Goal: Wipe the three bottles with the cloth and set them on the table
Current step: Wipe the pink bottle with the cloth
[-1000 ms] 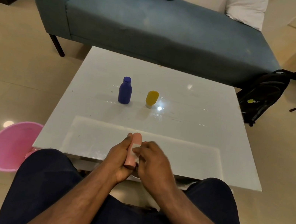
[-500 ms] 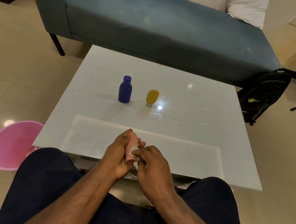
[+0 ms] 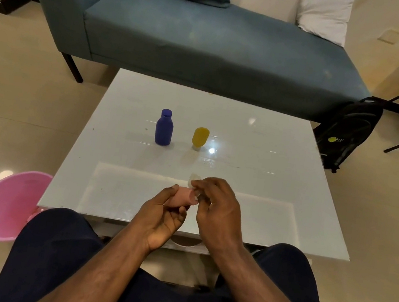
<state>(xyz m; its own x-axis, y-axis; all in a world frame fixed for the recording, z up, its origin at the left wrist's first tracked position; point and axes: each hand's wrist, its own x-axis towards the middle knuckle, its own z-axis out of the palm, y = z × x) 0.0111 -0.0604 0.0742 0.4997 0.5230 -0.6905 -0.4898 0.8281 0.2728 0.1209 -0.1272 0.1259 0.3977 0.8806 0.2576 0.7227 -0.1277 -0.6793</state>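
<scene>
— Two bottles stand on the table (image 3: 259, 144) already: the blue bottle (image 3: 164, 128) upright, and the yellow bottle (image 3: 200, 138) just beside it, standing on its cap.

— And the third?

— The pink bottle (image 3: 182, 196) is in the left hand (image 3: 164, 217), fingers curled round it, held over the table's near edge. It lies tilted, one end toward the right hand (image 3: 215, 207).

— Where's the cloth?

— A small pale cloth (image 3: 195, 180) is pinched in the right hand's fingertips, touching the end of the pink bottle. Most of it is hidden by the fingers.

— So how far along?

— I'd judge two thirds. Whether the two on the table are wiped I can't tell from looks, but they're placed. What's left, I reckon, is finishing this wipe and setting the pink bottle down near the other two.
</scene>
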